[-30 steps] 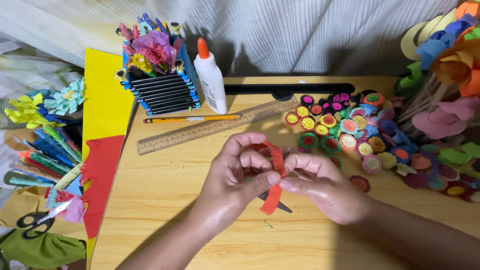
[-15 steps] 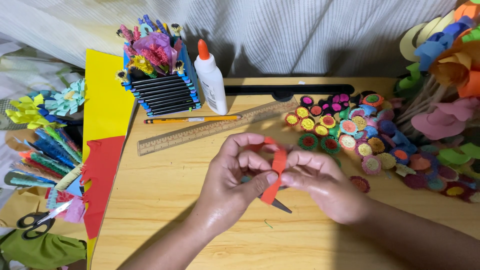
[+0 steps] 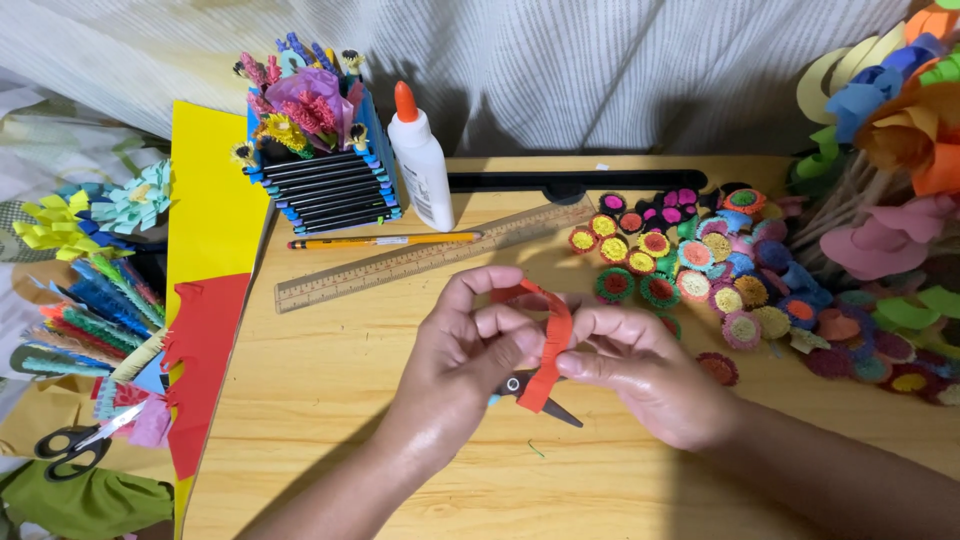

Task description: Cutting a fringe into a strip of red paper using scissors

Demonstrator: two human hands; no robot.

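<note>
Both my hands meet over the middle of the wooden table (image 3: 330,380). My left hand (image 3: 465,350) and my right hand (image 3: 640,370) pinch a red paper strip (image 3: 548,350) between thumbs and fingers; the strip arches over the fingertips and hangs down below them. Under my hands lies a small pair of scissors (image 3: 530,395), mostly hidden, with its dark blades poking out toward the right.
A pile of small rolled paper flowers (image 3: 690,260) lies right of the hands. A ruler (image 3: 420,258), an orange pencil (image 3: 380,241), a glue bottle (image 3: 422,160) and a woven pen holder (image 3: 315,150) stand behind. Yellow and red paper sheets (image 3: 205,300) and black-handled scissors (image 3: 70,445) are at left.
The red strip has been pulled a little higher through my fingers, so less of it hangs below. Both hands stay in the same place.
</note>
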